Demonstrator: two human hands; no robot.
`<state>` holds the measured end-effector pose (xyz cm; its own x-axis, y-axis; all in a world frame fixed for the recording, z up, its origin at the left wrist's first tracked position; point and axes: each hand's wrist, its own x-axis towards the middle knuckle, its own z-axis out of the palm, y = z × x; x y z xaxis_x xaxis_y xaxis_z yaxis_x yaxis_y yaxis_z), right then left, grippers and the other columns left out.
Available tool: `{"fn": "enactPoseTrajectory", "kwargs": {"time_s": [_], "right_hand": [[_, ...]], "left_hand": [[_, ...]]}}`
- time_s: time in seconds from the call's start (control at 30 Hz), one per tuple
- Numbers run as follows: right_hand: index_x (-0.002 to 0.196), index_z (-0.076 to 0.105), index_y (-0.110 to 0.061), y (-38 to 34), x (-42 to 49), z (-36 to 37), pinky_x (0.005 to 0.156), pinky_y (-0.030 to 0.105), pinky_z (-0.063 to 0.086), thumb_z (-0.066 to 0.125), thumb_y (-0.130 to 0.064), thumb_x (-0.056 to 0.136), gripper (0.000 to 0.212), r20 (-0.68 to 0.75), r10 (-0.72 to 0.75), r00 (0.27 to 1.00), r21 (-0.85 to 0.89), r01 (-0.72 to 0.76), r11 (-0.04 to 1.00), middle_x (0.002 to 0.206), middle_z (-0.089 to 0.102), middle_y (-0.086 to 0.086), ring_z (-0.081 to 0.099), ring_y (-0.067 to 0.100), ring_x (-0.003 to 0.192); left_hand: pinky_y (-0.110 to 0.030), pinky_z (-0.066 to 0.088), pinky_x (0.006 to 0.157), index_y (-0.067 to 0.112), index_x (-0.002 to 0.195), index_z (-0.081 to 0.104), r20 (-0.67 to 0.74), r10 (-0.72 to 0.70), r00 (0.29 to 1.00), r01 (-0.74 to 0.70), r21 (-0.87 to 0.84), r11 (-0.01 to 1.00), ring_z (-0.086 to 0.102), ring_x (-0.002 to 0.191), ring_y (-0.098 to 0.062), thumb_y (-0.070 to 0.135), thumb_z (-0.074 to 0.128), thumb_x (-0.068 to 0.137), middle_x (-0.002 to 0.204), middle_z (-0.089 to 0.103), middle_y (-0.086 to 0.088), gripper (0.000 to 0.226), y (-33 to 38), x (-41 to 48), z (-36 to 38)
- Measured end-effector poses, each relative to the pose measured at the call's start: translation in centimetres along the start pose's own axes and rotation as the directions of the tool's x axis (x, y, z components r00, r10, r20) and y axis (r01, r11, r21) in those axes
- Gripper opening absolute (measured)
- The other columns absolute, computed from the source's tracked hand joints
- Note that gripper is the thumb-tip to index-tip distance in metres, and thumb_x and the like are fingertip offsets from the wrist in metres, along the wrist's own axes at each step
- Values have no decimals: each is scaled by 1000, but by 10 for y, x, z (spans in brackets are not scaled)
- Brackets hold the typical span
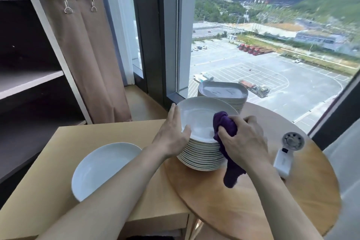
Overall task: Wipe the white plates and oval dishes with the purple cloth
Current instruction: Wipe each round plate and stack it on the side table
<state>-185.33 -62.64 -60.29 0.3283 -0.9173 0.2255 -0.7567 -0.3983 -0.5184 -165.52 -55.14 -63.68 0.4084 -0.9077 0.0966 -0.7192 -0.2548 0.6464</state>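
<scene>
We see our left hand and right hand, one at each side of the plate stack, both bare, and, nearer us than that stack, our left forearm and right forearm likewise uncovered as far as they show.

Round table: plate stack, oval dishes, fan
</scene>
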Motion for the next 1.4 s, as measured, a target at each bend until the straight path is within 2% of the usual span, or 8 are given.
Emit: {"fn": "enactPoseTrajectory", "kwargs": {"time_s": [0.17,0.33,0.5,0.67,0.83,1.03,1.23,1.4], "right_hand": [[108,64,-28,-22,31,2,94,47,38,54,-53,87,34,86,-12,996,-387,44,921,112,51,4,49,31,111],[122,59,-28,-28,66,7,97,50,36,54,-45,89,38,147,-15,989,-473,84,877,121,50,7,49,34,118],[142,31,-32,-27,88,23,102,53,34,46,-47,94,52,144,-157,977,-544,211,812,143,37,13,43,37,126],[140,36,-30,-34,98,36,102,54,34,42,-43,96,47,171,-241,955,-580,295,760,141,41,12,43,37,126],[137,43,-31,-44,98,52,99,53,35,44,-46,92,46,146,-255,956,-453,293,842,137,46,9,46,36,122],[125,56,-43,-58,84,54,105,52,34,56,-40,86,38,313,-337,888,4,354,935,124,50,-13,45,20,125],[123,69,-29,-55,77,28,102,36,39,71,-23,91,33,525,-388,758,238,307,921,123,54,-8,53,16,117],[116,67,-36,-45,60,6,97,35,42,69,-36,92,24,567,-391,725,137,385,913,115,56,-7,55,15,108]], "left_hand": [[-29,2,126,13,164,-9,7,15,1000,-15,3,1000,-4,158,-12,35,39,106,172,-12,-1,78,-2,4,0],[-24,0,123,15,164,-9,-9,25,1000,-25,-74,997,-3,157,-10,30,42,105,173,-11,0,80,-4,4,5],[-26,4,125,17,163,-10,-23,37,999,-40,-124,991,-1,157,-10,32,45,105,172,-11,3,82,-4,4,7],[-23,5,122,18,163,-12,-22,22,1000,-25,-148,989,-1,157,-8,35,46,105,172,-13,5,84,-7,5,10],[-26,8,124,23,164,-12,-15,20,1000,-22,-169,985,-1,156,-6,50,42,99,171,-14,10,88,-6,5,10],[-26,13,123,31,163,-10,-45,25,999,-33,-198,980,3,155,-3,81,22,84,171,-8,15,99,-5,3,9],[-37,20,125,30,163,-10,-1,6,1000,-6,-149,989,11,156,-12,55,16,88,172,-7,9,83,-1,-2,1],[-39,22,122,28,163,-9,30,-21,999,23,-58,998,18,156,-18,48,23,85,173,-6,7,87,1,-3,-4]]}}
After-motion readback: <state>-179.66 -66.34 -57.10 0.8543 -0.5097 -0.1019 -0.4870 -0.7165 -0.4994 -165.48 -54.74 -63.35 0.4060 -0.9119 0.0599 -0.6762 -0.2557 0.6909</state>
